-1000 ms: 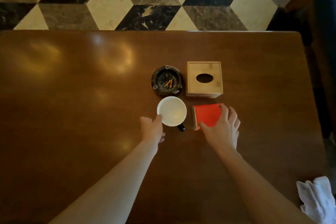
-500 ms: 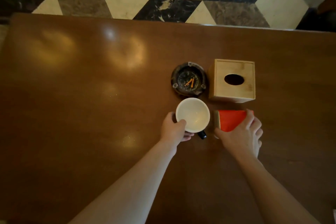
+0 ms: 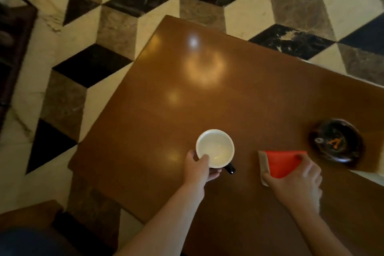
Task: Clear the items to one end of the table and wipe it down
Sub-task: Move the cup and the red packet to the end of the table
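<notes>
Glossy brown table [image 3: 207,93] over a cube-patterned marble floor [image 3: 259,6], frame slightly blurred. Left hand [image 3: 198,167] grips the white mug [image 3: 215,148] by its rim and side; right hand [image 3: 299,178] pinches a red booklet [image 3: 280,162] lying flat near the mug. Dark ashtray [image 3: 336,143] with orange butts sits just beyond the booklet, apart from it.

Both bare forearms reach forward from bottom edge. Left hand [image 3: 199,169] curled, thumb over near rim of white cup [image 3: 215,148], fingers wrapped beneath its side. Right hand [image 3: 297,181] palm down, slightly motion-blurred, fingers spread over near corner of red booklet [image 3: 281,163], thumb at its left edge. Hands apart, left forearm angled rightward, right forearm angled leftward.
</notes>
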`<state>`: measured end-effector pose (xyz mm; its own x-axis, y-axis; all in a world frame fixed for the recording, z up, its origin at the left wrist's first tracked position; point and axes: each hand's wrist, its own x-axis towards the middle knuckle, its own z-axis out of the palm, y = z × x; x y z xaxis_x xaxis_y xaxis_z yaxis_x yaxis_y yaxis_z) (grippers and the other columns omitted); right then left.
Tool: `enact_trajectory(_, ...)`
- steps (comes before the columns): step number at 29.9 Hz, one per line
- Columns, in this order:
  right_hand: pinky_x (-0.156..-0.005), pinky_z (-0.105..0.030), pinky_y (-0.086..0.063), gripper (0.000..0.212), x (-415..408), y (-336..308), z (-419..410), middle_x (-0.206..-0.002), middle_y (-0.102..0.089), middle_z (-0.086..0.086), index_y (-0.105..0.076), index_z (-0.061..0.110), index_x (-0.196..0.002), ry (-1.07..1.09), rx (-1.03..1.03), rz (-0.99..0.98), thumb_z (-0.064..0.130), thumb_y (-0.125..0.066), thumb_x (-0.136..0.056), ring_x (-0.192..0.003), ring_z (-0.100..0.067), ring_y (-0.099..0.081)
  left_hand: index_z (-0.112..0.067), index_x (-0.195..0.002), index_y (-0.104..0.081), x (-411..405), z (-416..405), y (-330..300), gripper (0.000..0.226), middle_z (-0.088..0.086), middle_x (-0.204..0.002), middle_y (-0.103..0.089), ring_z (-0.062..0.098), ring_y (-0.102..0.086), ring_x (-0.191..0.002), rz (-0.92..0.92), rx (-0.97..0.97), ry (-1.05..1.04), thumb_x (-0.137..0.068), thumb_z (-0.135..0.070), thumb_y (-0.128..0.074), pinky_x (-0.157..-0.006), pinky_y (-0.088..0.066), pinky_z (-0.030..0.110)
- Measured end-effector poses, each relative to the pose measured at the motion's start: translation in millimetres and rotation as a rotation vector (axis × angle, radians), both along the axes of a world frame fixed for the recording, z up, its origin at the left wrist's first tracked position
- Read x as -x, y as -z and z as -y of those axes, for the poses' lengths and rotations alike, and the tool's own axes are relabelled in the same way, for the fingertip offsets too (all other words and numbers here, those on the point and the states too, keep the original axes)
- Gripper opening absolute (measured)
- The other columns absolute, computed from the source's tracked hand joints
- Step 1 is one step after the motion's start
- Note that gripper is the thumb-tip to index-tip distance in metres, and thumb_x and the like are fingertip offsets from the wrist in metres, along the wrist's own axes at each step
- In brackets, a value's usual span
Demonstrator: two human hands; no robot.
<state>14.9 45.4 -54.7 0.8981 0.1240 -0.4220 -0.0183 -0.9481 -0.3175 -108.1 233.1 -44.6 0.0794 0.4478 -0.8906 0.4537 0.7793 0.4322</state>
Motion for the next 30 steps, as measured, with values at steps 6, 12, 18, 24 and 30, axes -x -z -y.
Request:
enact_trajectory(6,-0.107,-0.057,-0.037,0.104,19,-4,-192,-0.148,-0.031,-0.005,-0.024,0.027,-0.141,-0.365,-0.261,0.039,0.081,-0.072,-0.065,-0.133,-0.034,-0.036,-0.025,-0.142,-0.046,63,-125,-13,0.049,0.011,-0.118,-0.062,0.029,-0.077,-0.084,-0.018,-0.1,-0.22,-0.099,-0.004,-0.056,-0.067,-0.065,0.038)
enact_trajectory(12,-0.102,-0.053,-0.037,0.107,34,23,-367,-0.145,-0.032,-0.006,-0.027,0.025,-0.144,-0.752,-0.274,0.091,0.059,-0.083,-0.059,-0.13,-0.034,-0.036,-0.023,-0.149,-0.04,107,-251,12,0.058,0.017,-0.128,-0.061,0.031,-0.077,-0.082,0.008,-0.153,-0.442,-0.097,-0.003,-0.059,-0.056,-0.063,0.032)
enact_trajectory(18,-0.107,-0.054,-0.035,0.112,38,37,-462,-0.15,-0.029,-0.004,-0.023,0.027,-0.15,-0.934,-0.238,0.129,0.057,-0.084,-0.061,-0.135,-0.032,-0.031,-0.025,-0.155,-0.035,117,-310,32,0.065,0.016,-0.134,-0.056,0.034,-0.074,-0.094,0.079,-0.151,-0.544,-0.098,-0.001,-0.057,-0.061,-0.064,0.033)
enact_trajectory(24,-0.11,-0.056,-0.03,0.114,28,38,-505,-0.154,-0.027,-0.004,-0.02,0.027,-0.153,-0.997,-0.214,0.097,0.048,-0.086,-0.061,-0.14,-0.032,-0.025,-0.025,-0.151,-0.039,119,-319,45,0.062,0.014,-0.128,-0.059,0.032,-0.074,-0.094,0.11,-0.106,-0.548,-0.097,0.0,-0.056,-0.071,-0.064,0.038)
enact_trajectory(30,-0.11,-0.056,-0.033,0.116,29,47,-508,-0.153,-0.029,-0.004,-0.019,0.026,-0.153,-1.031,-0.194,0.055,0.046,-0.087,-0.061,-0.14,-0.032,-0.024,-0.028,-0.148,-0.044,119,-313,55,0.058,0.011,-0.108,-0.069,0.025,-0.078,-0.08,0.121,-0.14,-0.542,-0.097,-0.005,-0.06,-0.072,-0.065,0.039)
